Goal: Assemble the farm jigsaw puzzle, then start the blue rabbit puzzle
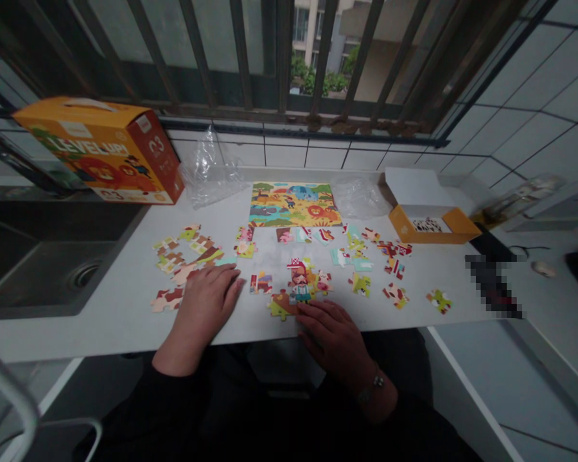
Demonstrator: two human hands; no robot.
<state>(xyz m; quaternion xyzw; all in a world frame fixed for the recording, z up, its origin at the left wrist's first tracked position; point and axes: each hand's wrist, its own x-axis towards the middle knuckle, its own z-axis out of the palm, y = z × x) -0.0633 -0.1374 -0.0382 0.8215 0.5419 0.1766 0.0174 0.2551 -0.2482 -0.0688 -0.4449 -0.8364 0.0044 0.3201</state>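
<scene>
With the farmer puzzle piece [299,282] taken as the clock's centre and twelve o'clock towards the window, the left hand [207,298] is seen at nine o'clock, laid palm down with its fingers open and loosely extended. Loose puzzle pieces [172,256] are spread just beyond it, and a brown-and-cream piece [166,299] is found beside it.

The right hand [334,333] is held at five o'clock, its fingers bent and its fingertips brought to the lower edge of the farmer piece; whether anything is gripped cannot be told, as the fingertips are partly hidden. The farmer piece is set on the white counter [250,321], with a brown-and-green piece [280,307] placed against it at seven o'clock.

The animal picture [293,204] is laid flat at twelve o'clock, flanked by clear plastic wrapping at eleven [212,170] and one [363,197]. The "LEVEL UP!" box [101,154] is stood at ten o'clock, and an opened orange box [436,231] is placed at two. A green piece [439,300] is left well apart at three.
</scene>
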